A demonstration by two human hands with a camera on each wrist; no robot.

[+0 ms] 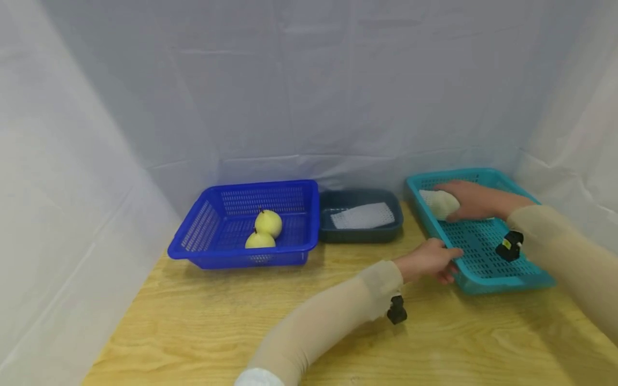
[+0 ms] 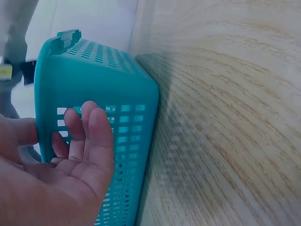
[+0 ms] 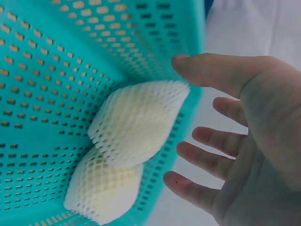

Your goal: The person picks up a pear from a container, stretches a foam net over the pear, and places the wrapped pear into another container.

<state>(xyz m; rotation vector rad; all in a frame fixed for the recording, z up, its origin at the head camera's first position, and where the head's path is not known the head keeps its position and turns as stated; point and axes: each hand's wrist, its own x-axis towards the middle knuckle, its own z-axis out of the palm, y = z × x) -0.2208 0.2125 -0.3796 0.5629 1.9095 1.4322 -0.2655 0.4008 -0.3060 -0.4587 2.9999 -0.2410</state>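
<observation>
My left hand (image 1: 432, 261) grips the near left rim of a teal basket (image 1: 502, 284), thumb over the rim and fingers against the outer wall (image 2: 124, 120). Over the back of the basket, my right hand (image 1: 470, 200) reaches in beside a pear in a white foam net (image 1: 444, 205). In the right wrist view two netted pears lie in the basket, the upper pear (image 3: 138, 122) against the lower pear (image 3: 106, 188). There the right hand (image 3: 254, 127) is spread, with a gap between its fingers and the fruit.
At the left stands a blue basket (image 1: 243, 257) with two bare yellow pears (image 1: 268, 223) in it. Between the baskets sits a dark tray (image 1: 359, 236) holding a flat white foam net (image 1: 364, 215). White sheeting (image 1: 309, 96) hangs behind and at both sides of the wooden table (image 1: 203, 327).
</observation>
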